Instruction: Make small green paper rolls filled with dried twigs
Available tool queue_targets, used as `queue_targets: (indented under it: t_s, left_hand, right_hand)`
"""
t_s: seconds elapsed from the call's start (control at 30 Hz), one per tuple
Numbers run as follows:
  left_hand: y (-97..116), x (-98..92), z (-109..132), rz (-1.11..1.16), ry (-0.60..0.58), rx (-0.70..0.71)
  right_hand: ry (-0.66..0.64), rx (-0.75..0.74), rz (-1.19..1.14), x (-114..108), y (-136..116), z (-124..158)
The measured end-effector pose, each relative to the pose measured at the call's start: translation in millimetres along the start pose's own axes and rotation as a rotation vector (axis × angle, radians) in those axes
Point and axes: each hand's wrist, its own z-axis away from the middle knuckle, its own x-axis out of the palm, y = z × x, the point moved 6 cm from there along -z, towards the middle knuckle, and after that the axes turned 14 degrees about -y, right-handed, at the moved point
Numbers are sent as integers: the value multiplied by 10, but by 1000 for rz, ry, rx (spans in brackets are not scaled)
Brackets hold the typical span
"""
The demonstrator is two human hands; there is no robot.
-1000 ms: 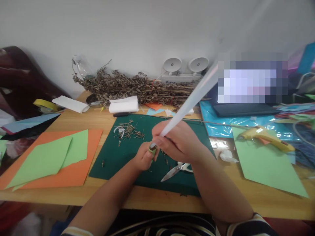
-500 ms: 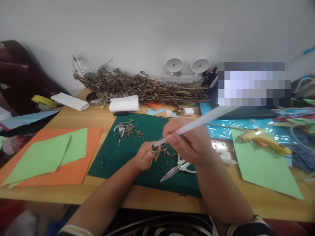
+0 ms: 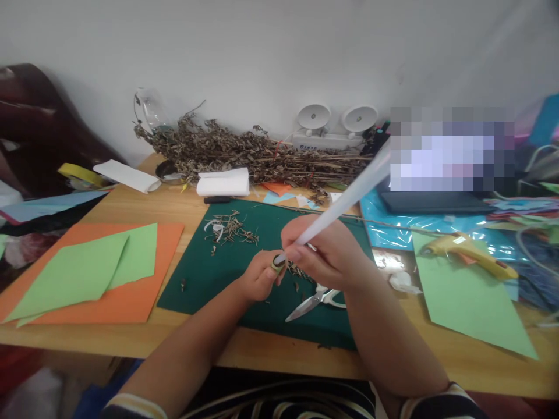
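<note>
Left hand [image 3: 261,279] holds a small green tube [image 3: 277,268] above the mat [image 3: 205,273]. Right hand [image 3: 327,253] holds a long white stick [image 3: 343,203], tip at the tube's top. Scissors [image 3: 305,306] lie on the mat.

The whitish stick [image 3: 345,201] is looking smooth and plastic — the green tube [image 3: 278,269] is showing a papery rim. Scissor blades [image 3: 303,308] are gleaming like metal; the cutting mat [image 3: 205,279] is appearing matt, the blue film [image 3: 386,234] glossy, the dried stems [image 3: 227,148] rough.
</note>
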Motion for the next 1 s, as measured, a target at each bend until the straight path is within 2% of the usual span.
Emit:
queue_targets:
  t_s: [0.07,0.23,0.37,0.43,0.6,0.67,0.77,0.8,0.9,0.93,1.0]
  left_hand:
    - [-7,0,6,8,8,-8]
    - [-22,11,2,16,-14,-15]
    - [-11,1,0,-4,-9,-6]
    - [-12,-1,2,8,-3,-13]
    - [-36,10,9,56,-11,-50]
    - [-37,9,11,46,-14,-47]
    - [-34,4,13,11,-15,-31]
    - [-34,2,14,2,-13,-26]
    - [-38,0,21,-20,-10,-28]
    - [-44,1,25,-31,-11,-44]
    - [-53,-1,36,-52,-8,-85]
  right_hand:
    - [-1,-21,1,3,-10,4]
    - [210,-50,-78,-154,-6,97]
    - [78,-1,41,-68,11,32]
    - [60,-14,56,-44,24,19]
    - [260,-126,-121,-138,55,105]
    - [228,-101,-107,-111,65,92]
    - [79,-37,-39,-11,64,31]
    - [80,-39,-41,-7,53,23]
    - [205,-79,-66,-58,0,33]
    - [211,-76,-46,-53,-16,28]
    - [133,-42,32,8,-38,-8]
